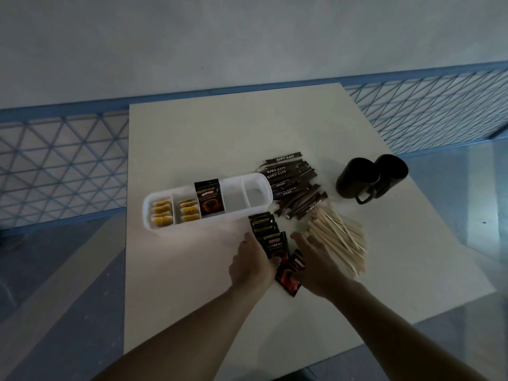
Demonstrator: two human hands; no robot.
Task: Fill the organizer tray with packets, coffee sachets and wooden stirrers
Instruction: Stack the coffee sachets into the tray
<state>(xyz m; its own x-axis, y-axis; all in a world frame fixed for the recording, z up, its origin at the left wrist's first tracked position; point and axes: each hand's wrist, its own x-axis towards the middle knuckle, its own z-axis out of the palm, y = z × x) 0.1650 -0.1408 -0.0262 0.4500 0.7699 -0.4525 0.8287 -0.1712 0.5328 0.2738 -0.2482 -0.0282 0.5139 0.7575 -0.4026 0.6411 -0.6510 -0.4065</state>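
Head view: left hand [248,264] pinched the coffee sachets [270,237], right hand [319,262] spread beside; loose stack risked fanning apart short of organizer tray [214,220].

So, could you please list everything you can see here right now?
Organizer tray: one, white, table centre.
Packets: several, yellow, two leftmost tray compartments.
Coffee sachet in tray: one, black, third compartment.
Loose coffee sachets: several, black and red, before tray.
Sugar sticks: many, brown, right of tray.
Wooden stirrers: many, pale, front right.
Mugs: two, black, far right.
Table: one, white, under everything.
Mesh railing: one, blue, behind table.
Left hand: one, grips the loose sachet pile.
Right hand: one, open, between sachets and stirrers.
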